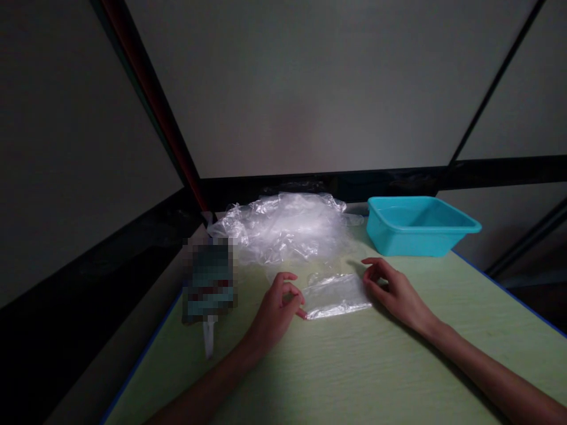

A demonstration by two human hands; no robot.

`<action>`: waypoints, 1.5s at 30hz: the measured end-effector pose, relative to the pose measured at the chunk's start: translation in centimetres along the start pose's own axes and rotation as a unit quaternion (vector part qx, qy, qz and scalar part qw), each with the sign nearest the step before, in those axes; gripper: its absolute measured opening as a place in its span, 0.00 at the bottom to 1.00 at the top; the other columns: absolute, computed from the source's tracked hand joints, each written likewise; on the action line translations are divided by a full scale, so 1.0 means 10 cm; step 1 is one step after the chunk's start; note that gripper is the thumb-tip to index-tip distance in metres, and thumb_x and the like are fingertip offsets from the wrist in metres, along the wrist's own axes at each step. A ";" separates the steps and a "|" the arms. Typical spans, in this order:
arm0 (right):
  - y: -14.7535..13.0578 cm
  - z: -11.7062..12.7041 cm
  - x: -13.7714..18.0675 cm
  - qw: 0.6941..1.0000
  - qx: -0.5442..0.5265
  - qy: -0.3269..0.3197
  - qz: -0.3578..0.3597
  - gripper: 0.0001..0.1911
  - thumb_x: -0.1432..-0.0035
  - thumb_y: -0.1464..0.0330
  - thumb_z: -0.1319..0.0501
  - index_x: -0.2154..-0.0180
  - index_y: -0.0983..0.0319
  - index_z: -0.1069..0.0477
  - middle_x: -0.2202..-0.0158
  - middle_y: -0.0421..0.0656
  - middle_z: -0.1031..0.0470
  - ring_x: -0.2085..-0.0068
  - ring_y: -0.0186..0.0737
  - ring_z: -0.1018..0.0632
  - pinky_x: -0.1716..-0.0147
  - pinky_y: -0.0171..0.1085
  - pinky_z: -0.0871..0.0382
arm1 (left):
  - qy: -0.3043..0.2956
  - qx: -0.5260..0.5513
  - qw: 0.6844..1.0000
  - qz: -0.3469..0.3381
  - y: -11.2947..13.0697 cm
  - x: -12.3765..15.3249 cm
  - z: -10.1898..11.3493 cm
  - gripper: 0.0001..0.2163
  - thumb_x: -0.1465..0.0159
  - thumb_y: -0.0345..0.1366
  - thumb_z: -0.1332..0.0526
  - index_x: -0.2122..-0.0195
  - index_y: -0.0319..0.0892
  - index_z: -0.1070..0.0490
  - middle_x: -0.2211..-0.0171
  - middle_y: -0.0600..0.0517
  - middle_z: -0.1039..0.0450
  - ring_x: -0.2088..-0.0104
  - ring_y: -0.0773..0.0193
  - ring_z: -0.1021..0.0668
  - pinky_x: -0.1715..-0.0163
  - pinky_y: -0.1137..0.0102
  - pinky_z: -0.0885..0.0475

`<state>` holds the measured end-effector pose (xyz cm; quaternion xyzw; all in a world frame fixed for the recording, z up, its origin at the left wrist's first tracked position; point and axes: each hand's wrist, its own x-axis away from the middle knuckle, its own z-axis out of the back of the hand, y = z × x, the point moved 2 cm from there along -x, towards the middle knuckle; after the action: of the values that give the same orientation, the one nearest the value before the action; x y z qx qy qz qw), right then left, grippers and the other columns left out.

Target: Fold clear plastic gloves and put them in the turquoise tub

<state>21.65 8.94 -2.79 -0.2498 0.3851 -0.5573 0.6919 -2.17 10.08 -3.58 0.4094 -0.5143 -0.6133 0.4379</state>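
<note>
A plain grey wall [310, 88] stands at twelve o'clock behind the pale green desk [376, 372], and the light is dim. At the dial's centre, flat on the desk between your hands, is the clear plastic piece [336, 298], a thin oblong with a bright crease along its near edge.

Your left hand [275, 307] is at nine o'clock of it, thumb and fingertips almost together at the plastic's end; your right hand [395, 290] is at three, its grip curled half-closed at the other end. I can't tell whether either grip truly pinches the film or only touches it. If it's merely touching, the slick film could slip away from you; uneven pulls could skew the crease or stretch a corner.

At eleven o'clock sits a loose heap of clear plastic [292, 227], very near the piece's far edge — a stray fold could snag there, and clear against clear, you could pick up two layers. The turquoise tub [411, 242] is at two, just beyond your right knuckles, so a careless outward sweep could knock it. A pixelated object [210, 280] lies farther off at nine.
</note>
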 end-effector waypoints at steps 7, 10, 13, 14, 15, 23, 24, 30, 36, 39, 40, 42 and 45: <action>-0.08 0.02 0.02 0.996 0.056 -0.044 0.062 0.21 0.45 0.73 0.54 0.49 0.63 0.45 0.58 0.48 0.31 0.60 0.43 0.30 0.58 0.45 0.37 | 0.024 -0.008 1.000 0.016 0.07 0.01 -0.01 0.11 0.48 0.32 0.46 0.63 0.42 0.45 0.78 0.62 0.36 0.83 0.67 0.25 0.79 0.73 0.32; -0.10 0.03 0.04 0.996 0.039 -0.059 0.055 0.19 0.45 0.73 0.54 0.50 0.64 0.45 0.61 0.47 0.30 0.63 0.41 0.29 0.61 0.43 0.36 | 0.055 -0.034 0.998 0.016 0.07 0.01 0.02 0.11 0.48 0.32 0.47 0.63 0.42 0.45 0.78 0.62 0.36 0.83 0.67 0.25 0.81 0.74 0.33; -0.14 0.05 0.07 0.995 0.019 -0.083 0.054 0.18 0.45 0.73 0.53 0.51 0.64 0.45 0.66 0.45 0.29 0.66 0.40 0.29 0.64 0.41 0.35 | 0.105 -0.078 0.991 -0.021 0.06 -0.04 0.12 0.09 0.47 0.32 0.49 0.64 0.42 0.45 0.77 0.61 0.36 0.83 0.67 0.25 0.80 0.73 0.33; -0.15 0.05 0.08 0.994 0.010 -0.093 0.053 0.17 0.44 0.73 0.53 0.51 0.64 0.45 0.67 0.44 0.29 0.67 0.39 0.28 0.65 0.40 0.35 | 0.123 -0.094 0.987 -0.035 0.06 -0.06 0.16 0.09 0.47 0.32 0.49 0.64 0.42 0.45 0.76 0.60 0.36 0.83 0.67 0.25 0.80 0.72 0.32; -0.15 0.06 0.09 0.994 0.003 -0.100 0.052 0.16 0.44 0.73 0.53 0.52 0.63 0.44 0.68 0.43 0.29 0.68 0.39 0.29 0.67 0.39 0.35 | 0.141 -0.108 0.983 -0.047 0.06 -0.08 0.20 0.08 0.47 0.32 0.49 0.64 0.42 0.45 0.75 0.59 0.36 0.82 0.67 0.25 0.80 0.72 0.33; -0.12 0.21 0.16 0.960 0.082 -0.128 0.234 0.14 0.45 0.76 0.53 0.62 0.63 0.31 0.66 0.46 0.36 0.64 0.40 0.32 0.66 0.39 0.37 | 0.129 -0.284 0.926 -0.211 0.22 0.10 0.10 0.10 0.46 0.27 0.49 0.62 0.41 0.38 0.61 0.49 0.35 0.60 0.60 0.29 0.67 0.67 0.31; -0.11 0.22 0.17 0.955 0.092 -0.135 0.248 0.16 0.45 0.77 0.53 0.60 0.63 0.31 0.66 0.47 0.36 0.64 0.40 0.32 0.66 0.39 0.37 | 0.084 -0.322 0.907 -0.257 0.26 0.16 0.01 0.12 0.45 0.27 0.49 0.59 0.41 0.38 0.58 0.47 0.35 0.56 0.59 0.30 0.59 0.65 0.33; -0.08 0.22 0.18 0.936 0.160 -0.155 0.271 0.19 0.47 0.77 0.51 0.55 0.62 0.31 0.67 0.47 0.36 0.65 0.41 0.34 0.66 0.40 0.38 | -0.205 -0.460 0.816 -0.283 0.38 0.40 -0.48 0.29 0.43 0.36 0.45 0.42 0.37 0.53 0.39 0.45 0.56 0.40 0.57 0.51 0.43 0.60 0.51; -0.08 0.22 0.17 0.935 0.177 -0.152 0.269 0.18 0.49 0.78 0.50 0.58 0.63 0.28 0.67 0.47 0.35 0.64 0.42 0.34 0.65 0.41 0.39 | -0.282 -0.480 0.795 -0.241 0.36 0.45 -0.53 0.32 0.40 0.47 0.49 0.39 0.39 0.59 0.38 0.47 0.62 0.39 0.58 0.55 0.41 0.60 0.57; -0.10 0.22 0.17 0.935 0.168 -0.153 0.273 0.18 0.49 0.78 0.50 0.59 0.63 0.28 0.67 0.47 0.34 0.64 0.41 0.33 0.65 0.41 0.38 | -0.291 -0.482 0.794 -0.230 0.34 0.44 -0.52 0.32 0.40 0.49 0.50 0.39 0.40 0.59 0.38 0.47 0.62 0.39 0.58 0.55 0.41 0.60 0.58; -0.10 0.22 0.17 0.935 0.167 -0.153 0.274 0.18 0.49 0.78 0.50 0.60 0.63 0.28 0.67 0.47 0.34 0.64 0.41 0.33 0.64 0.41 0.38 | -0.292 -0.483 0.793 -0.228 0.34 0.44 -0.52 0.32 0.40 0.50 0.50 0.39 0.39 0.59 0.38 0.47 0.63 0.39 0.58 0.55 0.41 0.61 0.59; -0.10 0.22 0.17 0.934 0.170 -0.153 0.273 0.17 0.49 0.78 0.50 0.61 0.63 0.27 0.67 0.47 0.34 0.64 0.41 0.33 0.64 0.41 0.39 | -0.292 -0.485 0.793 -0.226 0.32 0.42 -0.53 0.32 0.39 0.50 0.50 0.39 0.40 0.60 0.38 0.48 0.63 0.39 0.58 0.55 0.41 0.61 0.59; -0.08 0.21 0.16 0.933 0.180 -0.156 0.270 0.16 0.50 0.78 0.50 0.62 0.64 0.27 0.67 0.47 0.34 0.64 0.42 0.33 0.64 0.42 0.39 | -0.292 -0.488 0.790 -0.227 0.30 0.42 -0.54 0.32 0.39 0.50 0.50 0.39 0.41 0.60 0.38 0.48 0.65 0.39 0.59 0.56 0.41 0.61 0.60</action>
<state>23.02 6.98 -1.31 -0.0912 0.2187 -0.3632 0.9011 2.12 4.34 -1.57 0.0470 -0.1421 -0.9549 0.2566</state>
